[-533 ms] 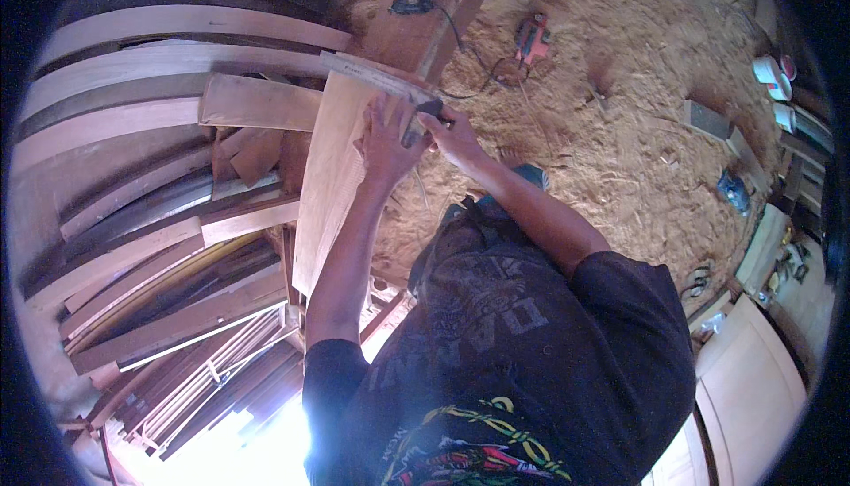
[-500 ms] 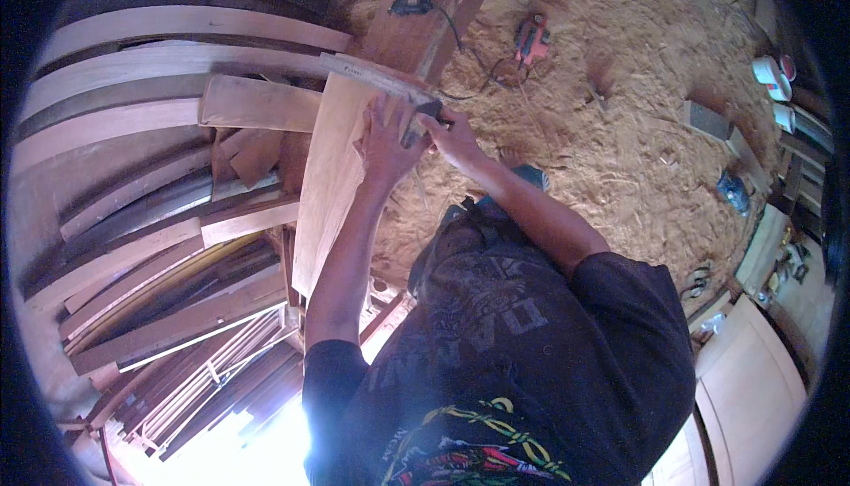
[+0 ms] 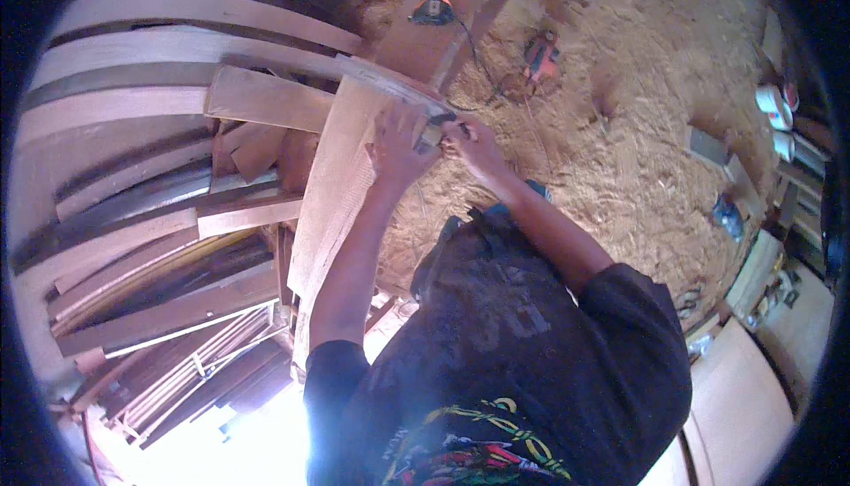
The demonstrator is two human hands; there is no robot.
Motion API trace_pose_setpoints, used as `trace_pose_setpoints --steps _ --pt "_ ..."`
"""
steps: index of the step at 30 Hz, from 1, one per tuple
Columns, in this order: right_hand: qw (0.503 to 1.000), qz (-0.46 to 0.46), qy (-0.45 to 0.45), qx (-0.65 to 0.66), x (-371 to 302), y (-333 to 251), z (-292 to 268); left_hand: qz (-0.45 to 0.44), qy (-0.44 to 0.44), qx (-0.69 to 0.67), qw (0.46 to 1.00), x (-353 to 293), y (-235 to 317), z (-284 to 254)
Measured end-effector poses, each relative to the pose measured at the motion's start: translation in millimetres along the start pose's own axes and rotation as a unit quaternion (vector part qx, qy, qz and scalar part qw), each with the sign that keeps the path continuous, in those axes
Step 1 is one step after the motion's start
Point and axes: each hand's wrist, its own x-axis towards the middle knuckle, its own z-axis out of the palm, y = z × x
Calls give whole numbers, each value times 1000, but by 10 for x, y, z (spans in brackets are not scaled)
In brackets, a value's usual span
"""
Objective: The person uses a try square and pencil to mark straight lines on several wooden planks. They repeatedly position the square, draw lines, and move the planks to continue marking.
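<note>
- Note square laid across upper end of board, with dark block at its right end, near right edge of board.
- Find left hand palm down on board, fingers spread and pointing toward square, gripping nothing visible.
- Find right hand with fingers curled, grasping square at dark block; cannot make out exact fingertip placement.
- Observe both hands near each other, right hand over sawdust just beside board.
- Record planks stacked left of board.
- Record black tool on beam beyond square, with cable alongside.
- Record orange tool lying on sawdust.
- Record blue tool and tubs at far right.
</note>
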Motion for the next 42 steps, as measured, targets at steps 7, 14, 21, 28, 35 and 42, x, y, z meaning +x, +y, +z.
trace_pose_setpoints --steps 7,14,21,28,35,42 --pt "937 -230 -43 -260 400 -786 -190 -3 8 -54 998 -41 23 7" --pt "856 -271 -146 -416 1131 -1024 534 -6 -10 -44 999 -51 60 -95" --pt "789 -315 -241 -470 1016 -1153 326 -9 -2 -63 998 -62 55 -77" --pt "677 -224 -290 -638 890 -1594 270 -15 -11 -67 998 -73 78 -72" --pt "694 -334 -249 -586 1601 -1208 1029 3 22 -43 999 -59 22 -2" --pt "764 -293 -239 -523 1115 -1191 528 -6 -1 -37 999 -53 19 22"
